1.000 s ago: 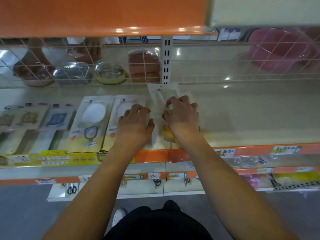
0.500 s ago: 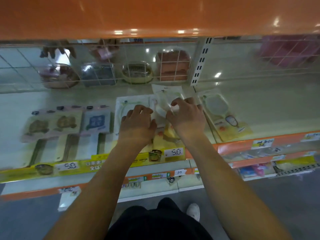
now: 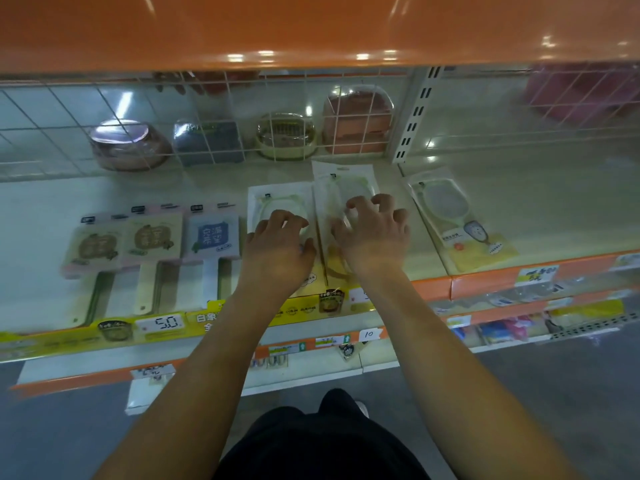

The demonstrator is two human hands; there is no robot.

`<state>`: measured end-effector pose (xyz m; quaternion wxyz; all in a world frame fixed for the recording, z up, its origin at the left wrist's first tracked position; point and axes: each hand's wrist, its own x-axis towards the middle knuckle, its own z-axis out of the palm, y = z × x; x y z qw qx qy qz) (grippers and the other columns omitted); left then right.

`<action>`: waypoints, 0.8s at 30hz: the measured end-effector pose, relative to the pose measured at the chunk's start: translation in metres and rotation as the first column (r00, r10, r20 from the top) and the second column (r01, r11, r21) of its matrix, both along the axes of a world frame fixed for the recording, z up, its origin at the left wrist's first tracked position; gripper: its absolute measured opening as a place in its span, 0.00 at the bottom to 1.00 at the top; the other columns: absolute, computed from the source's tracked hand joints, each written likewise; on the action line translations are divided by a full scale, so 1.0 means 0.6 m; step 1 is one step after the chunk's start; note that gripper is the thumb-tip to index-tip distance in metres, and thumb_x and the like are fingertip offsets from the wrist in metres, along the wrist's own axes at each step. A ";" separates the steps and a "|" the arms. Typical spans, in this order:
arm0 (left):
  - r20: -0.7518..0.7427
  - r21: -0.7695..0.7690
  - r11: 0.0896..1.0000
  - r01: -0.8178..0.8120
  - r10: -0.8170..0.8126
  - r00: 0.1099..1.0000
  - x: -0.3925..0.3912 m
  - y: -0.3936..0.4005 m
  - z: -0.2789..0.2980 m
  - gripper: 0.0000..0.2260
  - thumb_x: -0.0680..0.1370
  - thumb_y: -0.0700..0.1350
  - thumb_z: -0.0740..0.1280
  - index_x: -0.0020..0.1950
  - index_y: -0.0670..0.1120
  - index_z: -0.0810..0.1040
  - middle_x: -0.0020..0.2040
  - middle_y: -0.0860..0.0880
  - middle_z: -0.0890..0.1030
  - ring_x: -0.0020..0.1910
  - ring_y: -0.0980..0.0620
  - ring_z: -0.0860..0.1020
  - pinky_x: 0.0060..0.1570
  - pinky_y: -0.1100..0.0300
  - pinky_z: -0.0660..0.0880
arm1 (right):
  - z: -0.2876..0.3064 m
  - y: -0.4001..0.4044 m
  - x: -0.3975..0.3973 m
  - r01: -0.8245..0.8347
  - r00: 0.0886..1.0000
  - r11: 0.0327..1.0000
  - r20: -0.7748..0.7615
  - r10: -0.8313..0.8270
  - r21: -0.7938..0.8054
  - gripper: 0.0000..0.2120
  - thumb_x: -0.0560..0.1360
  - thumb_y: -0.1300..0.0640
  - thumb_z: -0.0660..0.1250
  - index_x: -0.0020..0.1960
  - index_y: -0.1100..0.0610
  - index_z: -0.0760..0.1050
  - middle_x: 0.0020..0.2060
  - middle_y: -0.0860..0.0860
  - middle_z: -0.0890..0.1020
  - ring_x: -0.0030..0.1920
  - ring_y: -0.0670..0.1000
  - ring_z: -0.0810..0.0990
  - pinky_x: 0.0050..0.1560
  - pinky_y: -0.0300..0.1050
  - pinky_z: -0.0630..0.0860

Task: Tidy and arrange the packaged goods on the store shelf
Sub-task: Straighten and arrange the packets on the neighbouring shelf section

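Flat clear packets with yellow card bottoms lie on the pale shelf [image 3: 519, 209]. My left hand [image 3: 277, 244] rests palm down on the left packet [image 3: 273, 200], fingers spread. My right hand [image 3: 372, 233] presses its curled fingertips on the middle packet [image 3: 341, 181], which reaches further back than the left one. A third packet [image 3: 457, 220] of the same kind lies apart to the right, tilted. Both hands hide the packets' lower halves.
Paddle-shaped packaged items [image 3: 156, 244] lie in a row at the left. Behind a wire grid [image 3: 207, 109] stand lidded containers [image 3: 287, 136]. An orange shelf [image 3: 311, 26] overhangs closely above. Price tags [image 3: 161, 323] line the front edge; lower shelves [image 3: 519, 327] sit below.
The view has swung right, showing the third packet. My hands stay on the two packets; the right hand's fingers have curled up more on the middle one.
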<state>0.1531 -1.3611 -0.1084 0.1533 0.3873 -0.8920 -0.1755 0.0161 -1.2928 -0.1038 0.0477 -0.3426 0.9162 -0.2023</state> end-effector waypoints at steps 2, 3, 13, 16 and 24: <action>0.006 -0.006 1.000 -0.011 0.011 1.000 0.004 -0.001 -0.001 0.17 0.75 0.50 0.62 0.61 0.45 0.77 0.61 0.45 0.75 0.57 0.41 0.75 0.53 0.50 0.72 | -0.022 0.000 0.001 -0.016 1.000 0.998 0.005 0.016 0.064 0.18 0.75 0.39 0.63 0.61 0.45 0.72 0.65 0.52 0.67 0.61 0.62 0.67 0.60 0.55 0.67; 0.006 -0.009 1.000 -0.018 0.018 1.000 0.004 0.000 -0.001 0.18 0.75 0.51 0.60 0.61 0.45 0.77 0.60 0.46 0.75 0.57 0.42 0.75 0.53 0.50 0.72 | -0.031 0.001 0.001 -0.024 1.000 0.995 0.002 0.024 0.094 0.19 0.75 0.37 0.62 0.61 0.45 0.71 0.65 0.52 0.67 0.61 0.63 0.67 0.60 0.57 0.67; 0.003 -0.014 0.999 -0.033 0.033 0.999 0.007 0.006 -0.007 0.19 0.73 0.52 0.59 0.59 0.45 0.78 0.58 0.45 0.76 0.54 0.41 0.76 0.51 0.49 0.74 | -0.045 0.001 -0.003 -0.035 0.999 0.993 0.010 0.034 0.115 0.19 0.75 0.35 0.62 0.60 0.45 0.69 0.65 0.52 0.65 0.61 0.64 0.68 0.60 0.60 0.68; 0.024 -0.005 1.000 -0.024 0.024 0.999 0.011 0.000 -0.007 0.18 0.75 0.52 0.60 0.61 0.46 0.77 0.60 0.46 0.75 0.57 0.43 0.75 0.53 0.50 0.72 | -0.046 0.001 -0.001 -0.039 0.999 0.994 0.006 0.039 0.101 0.20 0.75 0.36 0.62 0.61 0.46 0.69 0.65 0.52 0.65 0.62 0.64 0.68 0.61 0.59 0.68; 0.032 0.010 1.000 0.013 -0.013 0.999 -0.001 -0.003 -0.005 0.15 0.78 0.50 0.62 0.63 0.47 0.75 0.63 0.47 0.73 0.61 0.43 0.72 0.57 0.48 0.71 | -0.044 0.007 -0.001 -0.076 0.996 0.994 0.048 0.072 0.077 0.23 0.75 0.34 0.62 0.65 0.44 0.69 0.69 0.51 0.64 0.66 0.63 0.65 0.65 0.60 0.65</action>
